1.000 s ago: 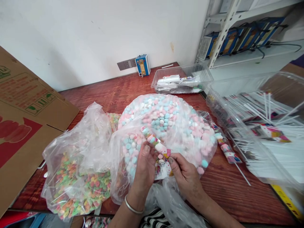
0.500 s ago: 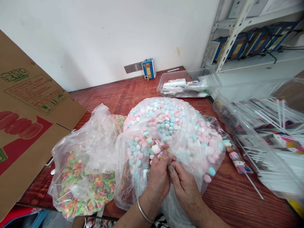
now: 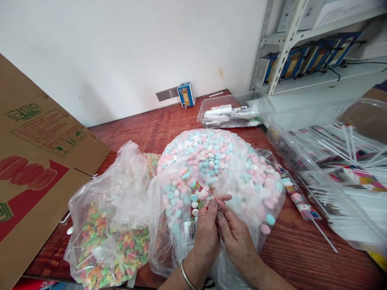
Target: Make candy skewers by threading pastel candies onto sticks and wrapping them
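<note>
My left hand (image 3: 206, 233) and my right hand (image 3: 236, 237) meet over the near side of a big clear bag of pink, blue and white candies (image 3: 223, 169). Both pinch the lower end of a narrow printed candy sleeve (image 3: 195, 186) that slants up to the left and holds a few candies. A metal bangle (image 3: 186, 274) sits on my left wrist. To the left lies another clear bag of orange, green and yellow ring candies (image 3: 105, 237).
A wooden table (image 3: 145, 125) carries everything. A cardboard box (image 3: 33, 161) stands at the left. A clear tray (image 3: 236, 110) holds packets at the back. A filled candy stick (image 3: 298, 199) lies right of the bag, beside a clear bin of white sticks (image 3: 338, 161). Metal shelving (image 3: 302, 44) rises behind.
My hands have drawn closer together and lower on the sleeve; the left fingers now close around its end next to the right thumb. The view shifted slightly.
</note>
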Demonstrator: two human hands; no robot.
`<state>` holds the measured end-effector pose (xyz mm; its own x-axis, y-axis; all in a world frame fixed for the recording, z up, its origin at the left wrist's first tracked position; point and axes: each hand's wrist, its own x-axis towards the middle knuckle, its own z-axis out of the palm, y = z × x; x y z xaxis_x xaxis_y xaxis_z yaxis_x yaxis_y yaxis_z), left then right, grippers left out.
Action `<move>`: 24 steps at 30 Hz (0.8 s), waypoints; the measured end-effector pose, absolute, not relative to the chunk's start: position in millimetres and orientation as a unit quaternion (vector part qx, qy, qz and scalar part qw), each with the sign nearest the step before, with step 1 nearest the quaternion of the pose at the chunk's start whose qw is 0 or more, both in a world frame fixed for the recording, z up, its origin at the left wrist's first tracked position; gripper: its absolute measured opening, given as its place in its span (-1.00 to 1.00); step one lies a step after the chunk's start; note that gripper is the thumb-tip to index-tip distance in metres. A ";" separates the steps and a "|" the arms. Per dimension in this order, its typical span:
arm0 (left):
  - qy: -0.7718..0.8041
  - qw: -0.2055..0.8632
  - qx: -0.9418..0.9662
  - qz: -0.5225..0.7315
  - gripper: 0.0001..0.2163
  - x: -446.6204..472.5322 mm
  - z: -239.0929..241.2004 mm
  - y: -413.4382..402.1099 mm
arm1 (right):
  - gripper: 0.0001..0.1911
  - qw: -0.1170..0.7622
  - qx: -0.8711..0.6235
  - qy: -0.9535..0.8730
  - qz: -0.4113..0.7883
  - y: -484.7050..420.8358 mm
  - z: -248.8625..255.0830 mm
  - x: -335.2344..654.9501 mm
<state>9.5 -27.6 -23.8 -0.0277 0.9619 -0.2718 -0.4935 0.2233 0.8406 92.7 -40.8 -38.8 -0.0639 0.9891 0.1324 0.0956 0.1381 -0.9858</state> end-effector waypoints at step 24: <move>0.440 0.626 0.172 0.620 -0.79 -7.6 -17.1 -3.7 | -0.75 0.478 -0.444 -0.531 0.541 -12.7 -25.7 85.4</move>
